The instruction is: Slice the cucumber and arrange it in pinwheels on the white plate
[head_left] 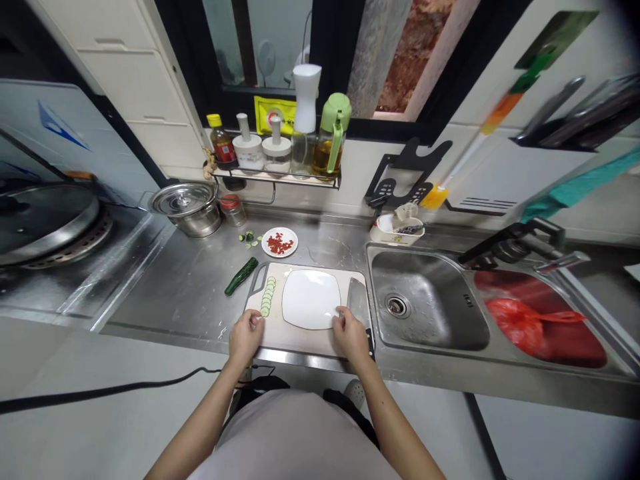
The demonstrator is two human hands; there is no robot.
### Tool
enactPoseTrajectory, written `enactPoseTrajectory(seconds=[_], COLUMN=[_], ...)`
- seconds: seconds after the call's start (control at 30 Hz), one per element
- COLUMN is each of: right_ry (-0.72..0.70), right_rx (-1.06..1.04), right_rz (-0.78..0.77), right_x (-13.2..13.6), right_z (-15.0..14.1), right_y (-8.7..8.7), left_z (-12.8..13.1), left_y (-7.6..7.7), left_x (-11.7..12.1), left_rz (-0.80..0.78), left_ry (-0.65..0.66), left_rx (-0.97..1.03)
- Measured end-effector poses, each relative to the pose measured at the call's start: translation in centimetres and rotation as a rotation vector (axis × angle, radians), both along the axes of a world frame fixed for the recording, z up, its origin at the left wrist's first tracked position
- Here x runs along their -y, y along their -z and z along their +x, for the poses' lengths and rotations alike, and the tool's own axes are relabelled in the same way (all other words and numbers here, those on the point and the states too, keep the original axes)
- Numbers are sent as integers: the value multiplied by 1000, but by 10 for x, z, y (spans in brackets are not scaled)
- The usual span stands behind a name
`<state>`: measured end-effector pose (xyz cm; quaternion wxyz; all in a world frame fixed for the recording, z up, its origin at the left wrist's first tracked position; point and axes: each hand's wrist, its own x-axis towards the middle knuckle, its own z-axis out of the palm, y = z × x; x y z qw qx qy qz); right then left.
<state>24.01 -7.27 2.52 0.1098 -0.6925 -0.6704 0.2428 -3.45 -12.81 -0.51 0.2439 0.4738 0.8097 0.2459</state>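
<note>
A square white plate (311, 299) with rounded corners lies on a light cutting board (295, 339). My right hand (351, 333) has its fingers closed at the plate's lower right rim. Left of the plate runs an overlapping row of cucumber slices (269, 296). At the row's near end, my left hand (246, 337) is pinched shut; something small and pale shows at its fingertips, too small to name. A knife (357, 297) rests along the board's right side, its handle partly behind my right forearm. An uncut piece of cucumber (241, 276) lies on the counter beside the board.
Behind the board are a small plate of chopped red pieces (279, 243) and some green scraps (249, 239). A lidded steel pot (193, 212) and a red-lidded jar (233, 209) stand back left. The sink (430, 300) is right, a red bag (520, 325) in its second basin.
</note>
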Motion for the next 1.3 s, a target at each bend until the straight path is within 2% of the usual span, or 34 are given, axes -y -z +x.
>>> enactPoseTrajectory(seconds=[0.17,0.33,0.53,0.77,0.97,1.1,1.2,1.3], right_ry=[-24,-42,-85,-83,-85,-88,-90,-84], right_rx=[-26,-43,-70,-88,-102,-115,-163,-257], right_rz=[17,30,60,62,64,82,90,108], right_x=[1,1,3,1,1,2,-1,-11], right_z=[-2,-4,-3,-1,-2,-3,-5,-10], right_y=[1,2,5,5,6,7,3,-11], left_z=[-6,5,11,12,16,18,23,34], left_y=[-3,-7,-4,-4,-5,-7,-14,-29], left_x=[-4,-10,-13,-15,-16,-19,-30,-46], left_rz=[-67,-112,-129,-101,-14,36,121,237], left_ry=[-43,-57,-80,-82,-92,-154,-177,-155], left_rx=[-103,-163,-213,-186,-141,13,310,662])
